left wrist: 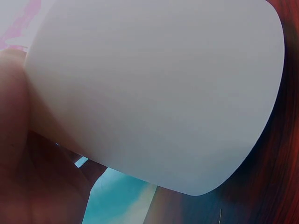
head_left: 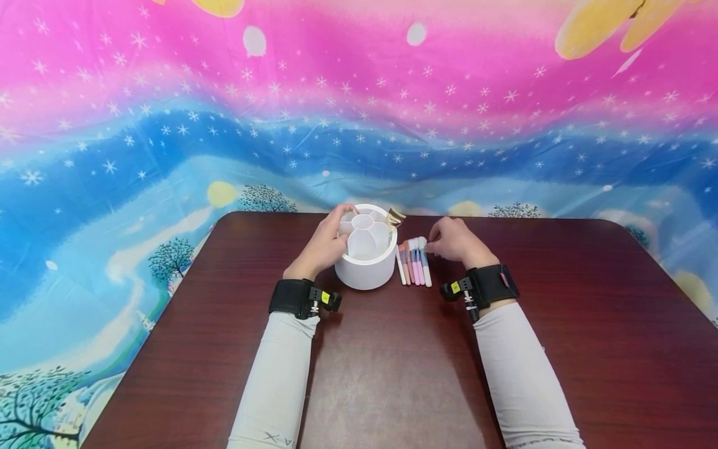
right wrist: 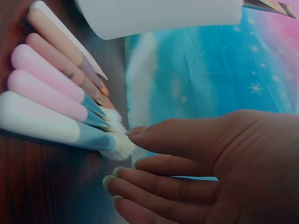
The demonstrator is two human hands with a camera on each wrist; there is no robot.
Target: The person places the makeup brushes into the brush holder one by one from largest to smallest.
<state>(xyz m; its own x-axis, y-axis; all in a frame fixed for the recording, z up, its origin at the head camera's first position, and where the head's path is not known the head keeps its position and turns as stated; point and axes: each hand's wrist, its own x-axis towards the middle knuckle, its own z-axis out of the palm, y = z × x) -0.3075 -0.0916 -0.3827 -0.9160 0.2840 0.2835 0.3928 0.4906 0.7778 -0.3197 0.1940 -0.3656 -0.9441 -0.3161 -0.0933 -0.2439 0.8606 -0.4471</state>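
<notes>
A white round makeup organizer (head_left: 366, 272) with several compartments stands on the table near its far edge. My left hand (head_left: 325, 244) grips its left side, thumb and fingers over the rim; the organizer's smooth wall (left wrist: 159, 93) fills most of the left wrist view. To its right lie several makeup brushes (head_left: 414, 262) in a row, handles toward me. The right hand (head_left: 455, 240) is beside their bristle ends, fingers loosely bent. In the right wrist view its thumb tip is right at the bristles of the outermost white-handled brush (right wrist: 42, 119), with nothing between thumb and fingers.
A shiny gold piece (head_left: 395, 217) sticks up at the organizer's right rim. The dark red wooden table (head_left: 392, 374) extends toward me and to both sides. Behind its far edge hangs a colourful printed cloth (head_left: 359, 143).
</notes>
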